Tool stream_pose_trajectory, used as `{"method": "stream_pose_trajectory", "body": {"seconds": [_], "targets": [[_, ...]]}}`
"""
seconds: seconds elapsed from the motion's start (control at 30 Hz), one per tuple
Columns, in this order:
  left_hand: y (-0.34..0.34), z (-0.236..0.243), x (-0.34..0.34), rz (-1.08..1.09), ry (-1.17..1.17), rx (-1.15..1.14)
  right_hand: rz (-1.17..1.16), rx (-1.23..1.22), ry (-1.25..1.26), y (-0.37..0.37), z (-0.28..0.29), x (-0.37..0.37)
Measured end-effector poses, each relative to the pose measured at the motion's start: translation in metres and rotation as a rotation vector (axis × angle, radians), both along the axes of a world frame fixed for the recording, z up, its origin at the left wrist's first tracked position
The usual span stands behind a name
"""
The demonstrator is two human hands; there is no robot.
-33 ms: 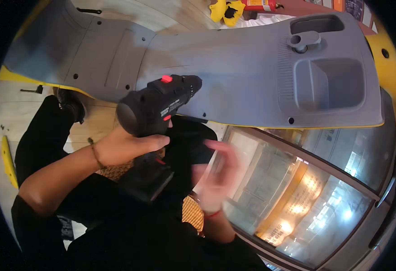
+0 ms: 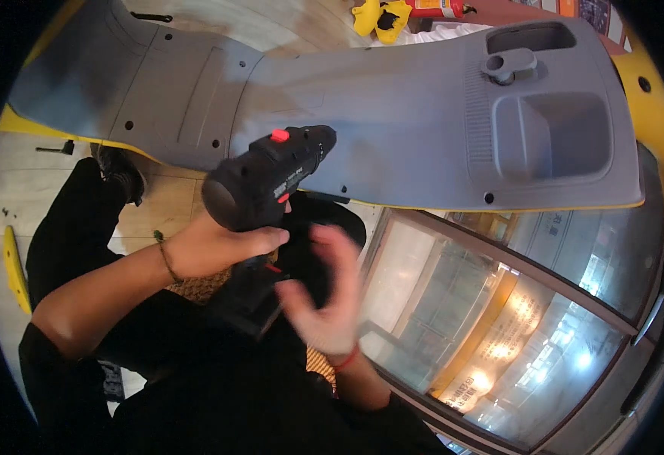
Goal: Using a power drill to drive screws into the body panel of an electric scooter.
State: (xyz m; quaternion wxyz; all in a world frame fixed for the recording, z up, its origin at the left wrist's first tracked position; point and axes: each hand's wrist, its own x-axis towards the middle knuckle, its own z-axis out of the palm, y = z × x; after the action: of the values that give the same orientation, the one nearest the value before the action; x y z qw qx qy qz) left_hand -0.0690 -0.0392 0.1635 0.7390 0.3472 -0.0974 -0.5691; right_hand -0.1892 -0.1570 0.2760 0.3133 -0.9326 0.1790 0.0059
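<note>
My left hand [image 2: 214, 246] is wrapped round the grip of a black cordless drill [image 2: 264, 178] with red buttons. The drill's chuck points up and right, over the grey moulded panel [image 2: 393, 114]; no bit can be made out in it. Just right of the drill's battery [image 2: 245, 296] is my right hand [image 2: 328, 296], slightly blurred, thumb and fingers apart and nothing in it. The panel has yellow edges, several dark holes, a cup-shaped recess [image 2: 552, 140] and a small grey knob [image 2: 510, 67].
A glass display case [image 2: 491, 311] stands to the right, under the panel's near edge. On the floor are a yellow strip [image 2: 15, 269] and a small black part [image 2: 57, 149]. A red cylinder [image 2: 436, 7] and yellow pieces [image 2: 381, 19] lie at the back.
My right hand has moved left, closer to the drill's battery. The drill in my left hand has shifted only slightly.
</note>
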Motion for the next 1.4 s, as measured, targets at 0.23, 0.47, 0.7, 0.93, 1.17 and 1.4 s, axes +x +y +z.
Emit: {"method": "stream_pose_trajectory", "body": {"seconds": [0.23, 0.47, 0.7, 0.93, 1.17, 1.4], "targets": [[0.006, -0.002, -0.057, -0.040, -0.521, -0.058, -0.282, 0.530, 0.171, 0.020, -0.054, -0.052], [-0.006, -0.026, -0.050, -0.517, -0.515, -0.263, -0.188, 0.456, 0.055, -0.001, -0.036, -0.107], [-0.048, -0.055, -0.039, 0.015, 0.370, 0.249, -0.655, 0.871, 0.060, 0.010, 0.016, -0.134], [-0.089, -0.054, -0.036, 0.031, 0.372, 0.183, -0.731, 0.968, 0.001, 0.011, 0.037, -0.163], [-0.093, -0.055, -0.068, -0.030, 0.555, 0.079, -0.751, 0.992, 0.000, 0.011, 0.026, -0.181], [-0.074, -0.070, -0.101, -0.085, 0.417, -0.018, -0.705, 0.945, 0.075, 0.007, 0.009, -0.203]]}}
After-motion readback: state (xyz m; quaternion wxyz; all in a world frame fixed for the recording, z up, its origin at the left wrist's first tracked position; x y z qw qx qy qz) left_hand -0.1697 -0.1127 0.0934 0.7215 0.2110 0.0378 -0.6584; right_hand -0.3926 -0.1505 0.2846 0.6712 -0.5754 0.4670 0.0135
